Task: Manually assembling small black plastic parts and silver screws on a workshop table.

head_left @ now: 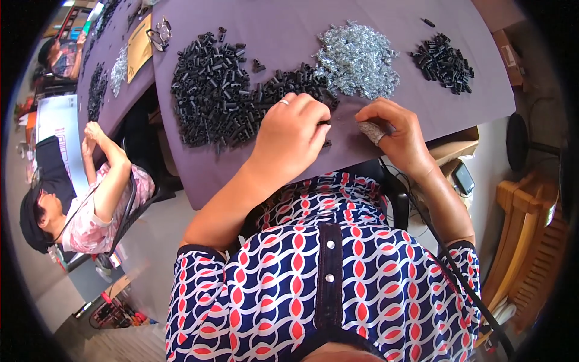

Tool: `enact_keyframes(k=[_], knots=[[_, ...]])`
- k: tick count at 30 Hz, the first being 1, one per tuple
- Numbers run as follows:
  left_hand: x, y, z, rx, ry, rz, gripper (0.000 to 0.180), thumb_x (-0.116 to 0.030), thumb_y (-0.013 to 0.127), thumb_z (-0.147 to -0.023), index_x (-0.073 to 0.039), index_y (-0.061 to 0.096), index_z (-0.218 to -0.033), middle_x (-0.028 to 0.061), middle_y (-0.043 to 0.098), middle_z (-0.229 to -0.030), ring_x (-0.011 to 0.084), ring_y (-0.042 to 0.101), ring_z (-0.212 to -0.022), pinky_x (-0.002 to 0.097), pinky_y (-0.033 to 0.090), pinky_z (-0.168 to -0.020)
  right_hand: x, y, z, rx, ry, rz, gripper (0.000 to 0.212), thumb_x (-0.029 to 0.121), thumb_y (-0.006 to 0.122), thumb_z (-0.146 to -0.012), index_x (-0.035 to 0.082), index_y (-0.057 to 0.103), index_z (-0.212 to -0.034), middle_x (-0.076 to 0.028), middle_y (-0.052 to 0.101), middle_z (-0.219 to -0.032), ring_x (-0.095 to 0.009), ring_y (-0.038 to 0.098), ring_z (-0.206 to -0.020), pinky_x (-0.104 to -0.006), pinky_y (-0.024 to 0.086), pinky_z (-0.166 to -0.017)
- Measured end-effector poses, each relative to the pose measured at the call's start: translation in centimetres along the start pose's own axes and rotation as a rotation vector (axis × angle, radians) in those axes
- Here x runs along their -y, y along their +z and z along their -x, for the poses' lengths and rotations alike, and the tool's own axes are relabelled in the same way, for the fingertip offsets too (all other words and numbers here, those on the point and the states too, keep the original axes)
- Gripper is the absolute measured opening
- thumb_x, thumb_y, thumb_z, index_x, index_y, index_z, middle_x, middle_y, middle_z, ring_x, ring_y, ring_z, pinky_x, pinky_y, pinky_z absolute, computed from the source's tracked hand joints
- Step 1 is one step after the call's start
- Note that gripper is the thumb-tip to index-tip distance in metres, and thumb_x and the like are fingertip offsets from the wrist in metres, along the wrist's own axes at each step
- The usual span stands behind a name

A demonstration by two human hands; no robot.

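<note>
- Head view: two bare hands seen over one purple-grey table (pixel 416 120); three piles counted on it, their pieces too many to be numbered.
- Large black pile (pixel 208 90) spread at left, its arm reaching toward the middle; silver pile (pixel 359 60) of clear-looking bits set right of it; small black pile (pixel 443 63) placed farther right.
- Two loose pieces noted: one (pixel 428 23) beyond the small black pile, one (pixel 258 65) beside the large one.
- Left hand (pixel 289 133): one ring (pixel 284 102) worn; thumb and forefinger closed, one dark piece (pixel 324 122) pinched between their tips, mostly covered.
- Pinched piece held over the table's near part, below the silver pile, pointed toward the right hand but well short of it.
- Right hand (pixel 403 130): fingers curled, one grey wrapping (pixel 371 131) worn on the thumb; thumb and forefinger tips brought near each other; whether anything is gripped cannot be told.
- One pair of eyeglasses (pixel 160 34) laid at upper left.
</note>
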State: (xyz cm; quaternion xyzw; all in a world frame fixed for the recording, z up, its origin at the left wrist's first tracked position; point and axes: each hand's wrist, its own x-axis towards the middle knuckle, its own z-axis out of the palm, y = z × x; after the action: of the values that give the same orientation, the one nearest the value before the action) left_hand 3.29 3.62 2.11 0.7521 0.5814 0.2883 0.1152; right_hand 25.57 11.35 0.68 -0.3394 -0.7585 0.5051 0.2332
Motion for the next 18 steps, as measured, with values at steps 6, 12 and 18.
enact_keyframes(k=[6, 12, 18], knots=[[-0.9, -1.3, 1.6, -0.001, -0.556, 1.046, 0.016, -0.005, 0.062, -0.096, 0.001, 0.068, -0.11, 0.0041, 0.067, -0.096, 0.0086, 0.061, -0.087, 0.0243, 0.051, -0.078, 1.3, 1.0, -0.4, 0.083, 0.028, -0.314, 0.021, -0.012, 0.065, -0.085, -0.001, 0.066, -0.103, -0.003, 0.067, -0.101, -0.013, 0.065, -0.095, -0.0277, 0.053, -0.084], [-0.6, -1.1, 3.1, -0.004, -0.697, 1.379, 0.02, -0.003, 0.061, -0.096, 0.002, 0.068, -0.114, 0.0107, 0.071, -0.103, 0.0159, 0.069, -0.089, 0.0285, 0.057, -0.082, 2.8, 1.5, -0.8, 0.154, 0.062, -0.453, 0.025, -0.015, 0.063, -0.084, -0.002, 0.065, -0.105, -0.004, 0.067, -0.099, -0.012, 0.065, -0.097, -0.0273, 0.053, -0.088], [-1.0, 0.5, 3.7, -0.123, -0.621, 1.353, 0.018, 0.002, 0.066, -0.093, 0.002, 0.069, -0.111, 0.0054, 0.07, -0.098, 0.0114, 0.067, -0.088, 0.0245, 0.054, -0.082, 3.3, 1.7, -0.9, 0.158, 0.058, -0.374, 0.027, -0.016, 0.061, -0.082, -0.003, 0.065, -0.105, -0.005, 0.068, -0.097, -0.012, 0.066, -0.095, -0.0273, 0.053, -0.087]])
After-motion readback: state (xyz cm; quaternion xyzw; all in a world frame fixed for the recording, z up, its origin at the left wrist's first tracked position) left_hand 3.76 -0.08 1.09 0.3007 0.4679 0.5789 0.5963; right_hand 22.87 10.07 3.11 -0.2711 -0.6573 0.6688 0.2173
